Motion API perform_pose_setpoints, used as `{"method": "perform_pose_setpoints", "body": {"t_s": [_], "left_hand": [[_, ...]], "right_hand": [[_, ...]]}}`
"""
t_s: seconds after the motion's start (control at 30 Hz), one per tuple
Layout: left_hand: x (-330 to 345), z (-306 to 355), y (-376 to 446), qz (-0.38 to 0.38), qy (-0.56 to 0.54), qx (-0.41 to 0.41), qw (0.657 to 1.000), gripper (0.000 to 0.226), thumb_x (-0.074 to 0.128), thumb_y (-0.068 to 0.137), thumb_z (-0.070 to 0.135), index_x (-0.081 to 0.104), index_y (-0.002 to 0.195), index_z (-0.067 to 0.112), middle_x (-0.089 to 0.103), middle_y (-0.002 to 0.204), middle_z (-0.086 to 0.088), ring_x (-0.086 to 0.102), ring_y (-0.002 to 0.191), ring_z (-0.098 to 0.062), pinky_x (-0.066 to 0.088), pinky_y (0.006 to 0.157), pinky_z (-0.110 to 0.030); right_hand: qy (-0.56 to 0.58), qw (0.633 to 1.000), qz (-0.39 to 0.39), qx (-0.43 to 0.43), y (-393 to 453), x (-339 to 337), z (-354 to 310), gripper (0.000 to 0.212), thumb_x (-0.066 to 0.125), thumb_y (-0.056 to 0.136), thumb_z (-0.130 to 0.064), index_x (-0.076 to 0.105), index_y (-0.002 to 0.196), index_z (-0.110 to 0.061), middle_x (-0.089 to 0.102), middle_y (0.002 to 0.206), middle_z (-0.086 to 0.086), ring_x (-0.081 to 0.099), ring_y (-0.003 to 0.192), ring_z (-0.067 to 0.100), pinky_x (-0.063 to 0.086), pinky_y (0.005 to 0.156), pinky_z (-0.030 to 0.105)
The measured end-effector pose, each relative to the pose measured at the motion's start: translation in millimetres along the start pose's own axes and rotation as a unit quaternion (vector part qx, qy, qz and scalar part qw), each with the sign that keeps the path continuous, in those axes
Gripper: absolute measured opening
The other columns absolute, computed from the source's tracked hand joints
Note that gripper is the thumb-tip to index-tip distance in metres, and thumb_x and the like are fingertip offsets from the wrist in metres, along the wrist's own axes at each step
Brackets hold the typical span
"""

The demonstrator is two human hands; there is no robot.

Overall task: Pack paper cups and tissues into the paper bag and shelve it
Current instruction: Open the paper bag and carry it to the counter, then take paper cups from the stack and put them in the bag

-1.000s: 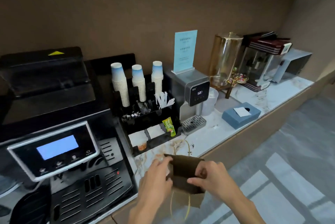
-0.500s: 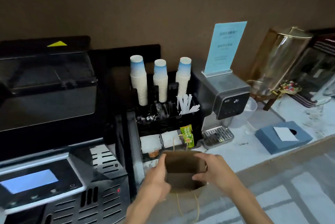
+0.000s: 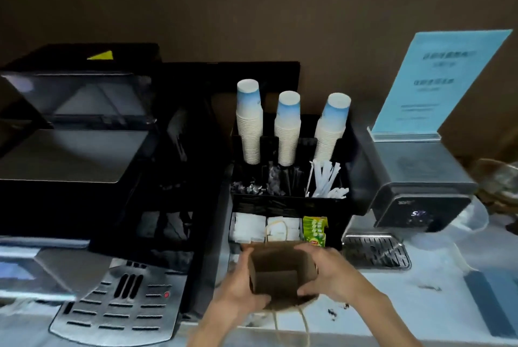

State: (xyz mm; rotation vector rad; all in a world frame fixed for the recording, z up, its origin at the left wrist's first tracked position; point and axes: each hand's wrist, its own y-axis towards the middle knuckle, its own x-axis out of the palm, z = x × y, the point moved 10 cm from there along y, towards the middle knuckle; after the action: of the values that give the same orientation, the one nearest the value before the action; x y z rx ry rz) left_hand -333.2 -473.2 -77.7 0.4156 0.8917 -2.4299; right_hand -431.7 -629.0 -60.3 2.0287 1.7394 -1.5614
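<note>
A small brown paper bag [image 3: 280, 271] stands open-mouthed on the marble counter [image 3: 437, 304], its string handles hanging over the near edge. My left hand [image 3: 241, 287] grips the bag's left side and my right hand [image 3: 328, 273] grips its right side. Just behind it, three upside-down stacks of blue-and-white paper cups [image 3: 287, 127] rise from a black organiser [image 3: 356, 156]. White folded tissues [image 3: 248, 227] fill the organiser's front compartments. The blue tissue box [image 3: 493, 299] is partly cut off at the right edge.
A large black coffee machine [image 3: 84, 178] fills the left. White stirrers [image 3: 325, 181] and green tea packets [image 3: 315, 230] sit in the organiser. A grey water dispenser [image 3: 420, 178] with a blue sign [image 3: 437, 80] stands on the right, its drip tray [image 3: 375, 251] beside the bag.
The view has moved closer and leftwards towards the organiser. Both hands have spread the folded bag into an open box shape and carried it forward onto the counter.
</note>
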Motion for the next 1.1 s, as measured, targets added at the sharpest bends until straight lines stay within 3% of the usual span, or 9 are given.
{"method": "perform_pose_setpoints", "body": {"t_s": [0.1,0.23,0.33,0.5,0.63,0.7,0.83,0.97,1.1], "left_hand": [[6,1,-1,-0.002,-0.041,-0.006,0.999,0.097,0.079,0.071,-0.005,0.028,0.142,0.039,0.057,0.129,-0.001,0.058,0.116,-0.015,0.054,0.072,-0.016],[2,7,-4,0.023,-0.04,0.018,0.999,0.102,0.083,0.068,0.016,0.02,0.143,0.043,0.062,0.126,0.011,0.057,0.12,-0.01,0.049,0.102,-0.028],[4,8,-3,0.023,-0.068,0.029,0.997,0.105,0.083,0.063,0.015,0.02,0.144,0.038,0.055,0.133,0.006,0.052,0.128,-0.015,0.046,0.109,-0.041],[9,7,0,0.045,-0.07,0.027,0.996,0.109,0.081,0.058,0.017,0.017,0.143,0.044,0.027,0.142,0.01,0.037,0.136,-0.018,0.038,0.116,-0.044],[10,11,5,0.033,-0.047,0.039,0.998,0.107,0.081,0.063,0.016,0.01,0.137,0.049,0.024,0.14,0.012,0.034,0.135,-0.012,0.032,0.119,-0.037],[8,12,8,0.028,-0.045,0.044,0.998,0.107,0.08,0.064,0.015,0.01,0.141,0.043,0.025,0.142,0.008,0.032,0.137,-0.015,0.031,0.12,-0.041],[3,17,15,0.032,-0.026,0.049,0.998,0.11,0.08,0.066,0.014,0.009,0.148,0.032,0.023,0.141,0.004,0.028,0.14,-0.017,0.027,0.121,-0.041],[-4,22,18,0.04,-0.006,0.057,0.998,0.111,0.08,0.067,0.017,0.007,0.15,0.032,0.023,0.139,0.003,0.028,0.139,-0.018,0.027,0.12,-0.042],[-8,25,19,0.051,0.026,0.062,0.996,0.11,0.077,0.071,0.024,0.001,0.15,0.036,0.023,0.139,0.005,0.023,0.139,-0.015,0.025,0.12,-0.042]], "right_hand": [[0.01,0.999,-0.019,-0.031,3,2,2,0.092,0.084,0.07,-0.04,0.033,0.147,-0.037,0.042,0.152,-0.001,0.037,0.139,0.021,0.037,0.112,0.037],[0.032,0.998,-0.012,-0.049,2,-1,4,0.09,0.082,0.069,-0.047,0.033,0.144,-0.047,0.033,0.156,0.0,0.03,0.143,0.023,0.033,0.115,0.044],[0.045,0.996,0.005,-0.073,2,-4,2,0.085,0.079,0.069,-0.052,0.034,0.141,-0.048,0.036,0.151,-0.004,0.033,0.14,0.02,0.035,0.113,0.04],[0.083,0.992,0.038,-0.087,1,-7,3,0.075,0.075,0.069,-0.059,0.04,0.134,-0.05,0.047,0.127,-0.014,0.045,0.119,0.01,0.043,0.098,0.029],[0.106,0.989,0.055,-0.087,2,-9,6,0.071,0.073,0.066,-0.062,0.042,0.13,-0.052,0.049,0.12,-0.02,0.047,0.1,-0.001,0.043,0.088,0.023],[0.107,0.989,0.056,-0.089,2,-11,3,0.069,0.072,0.065,-0.065,0.044,0.127,-0.053,0.051,0.112,-0.019,0.045,0.083,-0.003,0.04,0.076,0.018],[0.103,0.987,0.06,-0.104,3,-26,-11,0.061,0.074,0.068,-0.06,0.05,0.124,-0.049,0.054,0.092,-0.01,0.047,0.071,0.0,0.041,0.064,0.015],[0.102,0.985,0.045,-0.13,-1,-66,-36,0.054,0.069,0.068,-0.069,0.058,0.116,-0.047,0.053,0.087,-0.011,0.048,0.066,-0.005,0.043,0.061,0.015],[0.118,0.967,0.146,-0.172,12,-161,-85,0.053,0.066,0.067,-0.07,0.065,0.109,-0.039,0.064,0.093,-0.009,0.058,0.076,0.001,0.05,0.068,0.018]]}}
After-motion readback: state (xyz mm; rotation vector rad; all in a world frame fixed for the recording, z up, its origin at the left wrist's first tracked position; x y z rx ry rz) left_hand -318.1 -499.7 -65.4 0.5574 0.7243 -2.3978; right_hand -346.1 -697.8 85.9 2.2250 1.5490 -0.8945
